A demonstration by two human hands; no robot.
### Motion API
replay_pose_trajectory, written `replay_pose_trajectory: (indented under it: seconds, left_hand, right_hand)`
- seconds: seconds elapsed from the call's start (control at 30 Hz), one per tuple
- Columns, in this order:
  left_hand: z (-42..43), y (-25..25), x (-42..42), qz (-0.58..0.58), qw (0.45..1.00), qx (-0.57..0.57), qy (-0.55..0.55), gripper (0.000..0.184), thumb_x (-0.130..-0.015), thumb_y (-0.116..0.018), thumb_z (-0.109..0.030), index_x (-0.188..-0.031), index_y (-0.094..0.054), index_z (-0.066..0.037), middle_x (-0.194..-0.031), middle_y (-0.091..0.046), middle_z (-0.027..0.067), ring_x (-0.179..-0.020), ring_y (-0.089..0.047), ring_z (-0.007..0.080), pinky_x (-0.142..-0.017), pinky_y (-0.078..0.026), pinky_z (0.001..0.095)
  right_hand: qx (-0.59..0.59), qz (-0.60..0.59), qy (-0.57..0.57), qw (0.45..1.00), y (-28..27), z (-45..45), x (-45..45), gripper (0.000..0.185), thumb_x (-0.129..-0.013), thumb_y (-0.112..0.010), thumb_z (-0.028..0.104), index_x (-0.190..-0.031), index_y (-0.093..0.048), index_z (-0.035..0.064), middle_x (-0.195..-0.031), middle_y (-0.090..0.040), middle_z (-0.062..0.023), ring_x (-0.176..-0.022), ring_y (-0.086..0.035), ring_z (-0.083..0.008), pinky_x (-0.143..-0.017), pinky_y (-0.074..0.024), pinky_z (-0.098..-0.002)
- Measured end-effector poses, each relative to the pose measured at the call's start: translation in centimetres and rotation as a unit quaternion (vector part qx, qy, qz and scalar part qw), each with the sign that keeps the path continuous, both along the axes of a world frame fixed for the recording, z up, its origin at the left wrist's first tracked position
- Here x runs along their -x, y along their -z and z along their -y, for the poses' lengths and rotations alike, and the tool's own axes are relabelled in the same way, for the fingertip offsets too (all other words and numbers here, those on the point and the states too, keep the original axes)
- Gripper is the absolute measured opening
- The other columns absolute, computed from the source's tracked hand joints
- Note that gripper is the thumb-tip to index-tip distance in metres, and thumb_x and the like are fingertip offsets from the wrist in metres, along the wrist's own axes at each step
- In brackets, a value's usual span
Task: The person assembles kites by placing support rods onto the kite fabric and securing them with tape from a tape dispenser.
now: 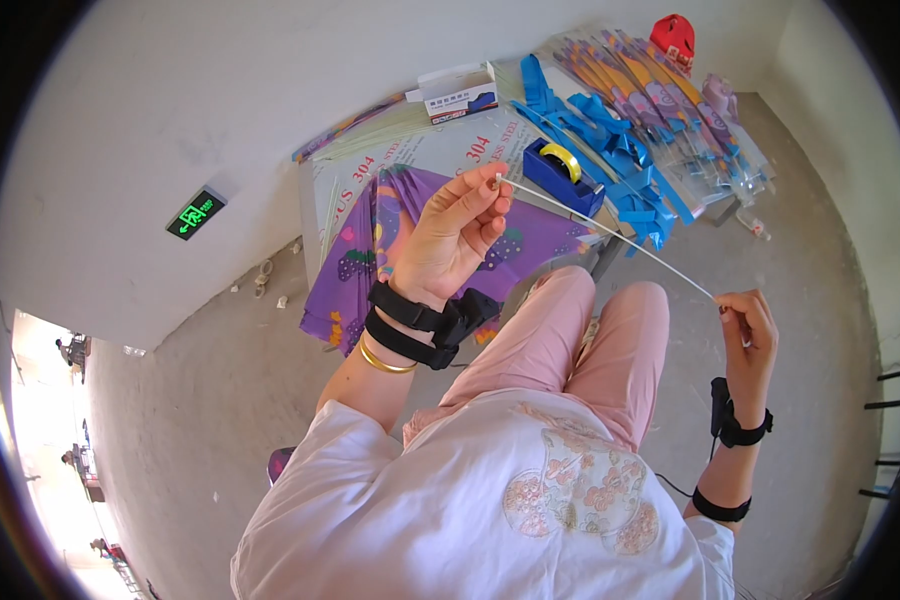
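A thin white rod (630, 243) stretches slantwise between my two hands. My left hand (450, 235), raised in front of the purple printed fabric (335, 290), pinches its upper end between thumb and fingertips. Lower and farther right, my right hand (752, 325) pinches the other end, with its fingers bent together. The fabric, patterned with dark and orange shapes, lies partly behind my left hand and hangs toward my knees. Just beyond the rod stands a blue tape dispenser (562, 183) with a roll of yellow tape (560, 160).
Metal-look sheeting (335, 185) printed "SUS 304" covers the work surface. On it are a white box (460, 100), blue strips (630, 190) and several wrapped printed bundles (660, 95). A red object (673, 40) stands at the back. A green exit sign (196, 213) is on the wall.
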State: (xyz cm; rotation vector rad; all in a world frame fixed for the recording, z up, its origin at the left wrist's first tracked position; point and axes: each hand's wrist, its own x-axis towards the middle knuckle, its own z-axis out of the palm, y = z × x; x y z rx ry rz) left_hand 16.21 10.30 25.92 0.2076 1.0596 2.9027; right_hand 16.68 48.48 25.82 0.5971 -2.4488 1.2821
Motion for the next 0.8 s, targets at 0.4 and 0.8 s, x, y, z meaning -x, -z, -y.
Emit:
replay_pose_trajectory:
  seconds: [0.4,0.8]
  left_hand:
    - [-0.1,-0.5,0.0,-0.035,0.995,0.091,-0.031,0.028,-0.096,-0.065,-0.010,-0.124,-0.064,-0.003,-0.101,-0.070,0.0074,-0.088,-0.068,0.0123,-0.077,-0.057,0.0240]
    - [-0.3,-2.4,-0.9,-0.056,0.953,0.261,-0.140,0.058,-0.092,-0.068,-0.004,-0.143,-0.040,-0.005,-0.097,-0.071,0.0084,-0.086,-0.068,0.0148,-0.079,-0.056,0.0265]
  right_hand:
    - [-0.034,-0.024,0.001,0.999,-0.7,-0.7,-0.1,0.018,-0.089,-0.058,-0.010,-0.096,-0.068,0.0027,-0.085,-0.057,-0.0062,-0.074,-0.055,-0.0142,-0.062,-0.0404,-0.0250]
    - [-0.102,-0.110,0.006,0.989,-4.2,-1.2,-1.4,0.018,-0.089,-0.058,-0.010,-0.096,-0.069,0.0030,-0.084,-0.056,-0.0076,-0.071,-0.055,-0.0169,-0.060,-0.0404,-0.0255]
